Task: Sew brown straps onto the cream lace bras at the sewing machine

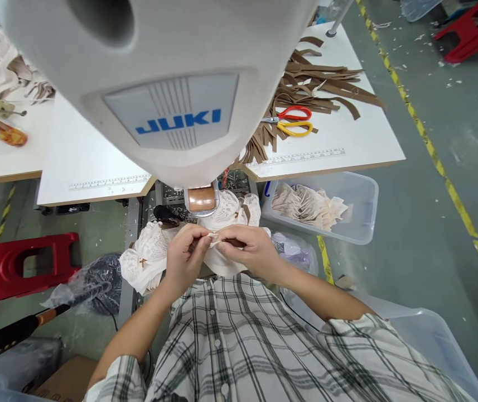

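Observation:
Just below the head of a white JUKI sewing machine [172,120], my two hands meet over cream lace fabric [149,248]. My left hand [186,257] pinches the edge of the fabric between thumb and fingers. Close beside it, my right hand [249,248] pinches the same fabric, its fingertips nearly touching the left ones. Lace cups with small brown bows spread to the left and behind the hands. A copper-coloured part [202,200] of the machine sits right above the fabric.
Brown strips [318,84] and red-and-yellow scissors [295,121] lie on the right white table [372,134]. A clear bin [370,212] holds cream pieces. Red stools [54,257] stand on the floor. An orange bottle [6,133] and more fabric lie at the far left.

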A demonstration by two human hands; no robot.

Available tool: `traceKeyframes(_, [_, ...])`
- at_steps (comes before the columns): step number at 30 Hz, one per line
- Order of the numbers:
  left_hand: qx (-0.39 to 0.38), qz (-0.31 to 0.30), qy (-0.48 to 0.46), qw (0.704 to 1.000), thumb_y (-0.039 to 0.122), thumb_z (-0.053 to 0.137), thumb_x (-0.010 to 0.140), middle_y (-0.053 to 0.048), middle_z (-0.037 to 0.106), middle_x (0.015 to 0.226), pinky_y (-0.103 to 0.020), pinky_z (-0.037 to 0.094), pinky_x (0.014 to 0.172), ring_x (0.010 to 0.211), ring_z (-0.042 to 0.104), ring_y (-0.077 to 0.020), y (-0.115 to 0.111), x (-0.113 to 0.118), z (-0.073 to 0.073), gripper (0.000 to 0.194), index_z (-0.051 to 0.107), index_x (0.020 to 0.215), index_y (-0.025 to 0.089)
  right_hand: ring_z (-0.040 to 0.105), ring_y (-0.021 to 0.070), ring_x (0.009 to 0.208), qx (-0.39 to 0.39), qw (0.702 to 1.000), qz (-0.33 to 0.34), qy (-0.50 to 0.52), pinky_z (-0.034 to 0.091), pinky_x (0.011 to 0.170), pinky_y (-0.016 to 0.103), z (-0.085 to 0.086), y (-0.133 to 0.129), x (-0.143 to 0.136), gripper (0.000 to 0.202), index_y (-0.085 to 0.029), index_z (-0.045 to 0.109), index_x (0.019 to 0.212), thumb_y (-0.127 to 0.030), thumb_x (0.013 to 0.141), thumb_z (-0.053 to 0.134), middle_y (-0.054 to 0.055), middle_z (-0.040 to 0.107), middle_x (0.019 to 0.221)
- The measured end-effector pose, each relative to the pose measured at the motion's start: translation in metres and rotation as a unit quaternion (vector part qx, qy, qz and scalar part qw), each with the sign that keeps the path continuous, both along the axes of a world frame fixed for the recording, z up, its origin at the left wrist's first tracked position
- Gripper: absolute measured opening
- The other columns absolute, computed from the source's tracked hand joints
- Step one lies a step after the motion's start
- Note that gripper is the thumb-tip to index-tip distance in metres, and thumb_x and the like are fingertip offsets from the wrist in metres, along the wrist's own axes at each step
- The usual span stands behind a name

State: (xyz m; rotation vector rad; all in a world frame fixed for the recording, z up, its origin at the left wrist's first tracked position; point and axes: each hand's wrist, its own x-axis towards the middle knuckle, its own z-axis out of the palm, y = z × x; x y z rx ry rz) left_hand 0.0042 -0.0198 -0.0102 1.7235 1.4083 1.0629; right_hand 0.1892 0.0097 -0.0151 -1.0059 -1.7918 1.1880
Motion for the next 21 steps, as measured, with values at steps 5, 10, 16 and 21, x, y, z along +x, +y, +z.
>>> traceKeyframes(5, [0.058,-0.022,0.108,0.992,0.020,0.058,0.095,-0.001,0.067,0.079,-0.023,0.047,0.063,0.071,0.061,-0.0114,0.003,-0.003,0.019,0.009,0.066,0.092,0.019,0.056,0.0111,0.065,0.096,0.987,-0.002,-0.126,0.039,0.064,0.023,0.008,0.027,0.009,0.016,-0.020,0.068,0.081,-0.023,0.093,0.057,-0.001,0.066,0.070])
traceKeyframes(10, [0.118,-0.066,0.145,0.980,0.018,0.061,0.094,-0.002,0.072,0.081,-0.021,0.047,0.061,0.071,0.065,-0.0105,0.009,-0.005,0.031,0.009,0.069,0.096,0.018,0.047,0.0109,0.061,0.103,0.979,0.069,-0.161,0.034,0.061,0.022,0.018,0.037,0.011,0.010,-0.019,0.062,0.079,-0.017,0.087,0.056,-0.004,0.052,0.060])
traceKeyframes(16, [0.095,-0.084,0.130,0.983,0.016,0.062,0.093,-0.001,0.073,0.080,-0.021,0.049,0.063,0.069,0.065,-0.0105,0.014,-0.005,0.031,0.009,0.070,0.094,0.019,0.046,0.0095,0.058,0.036,0.984,0.104,-0.142,0.033,0.059,0.020,0.023,0.035,0.015,0.010,-0.019,0.063,0.077,-0.016,0.084,0.058,-0.006,0.045,0.056])
traceKeyframes(21, [0.071,-0.085,0.123,0.986,0.016,0.063,0.092,0.001,0.073,0.079,-0.020,0.047,0.062,0.068,0.065,-0.0096,0.016,-0.005,0.029,0.007,0.070,0.090,0.019,0.052,0.0100,0.061,0.025,0.984,0.120,-0.131,0.036,0.062,0.020,0.024,0.037,0.017,0.009,-0.019,0.067,0.084,-0.018,0.085,0.059,-0.004,0.056,0.061])
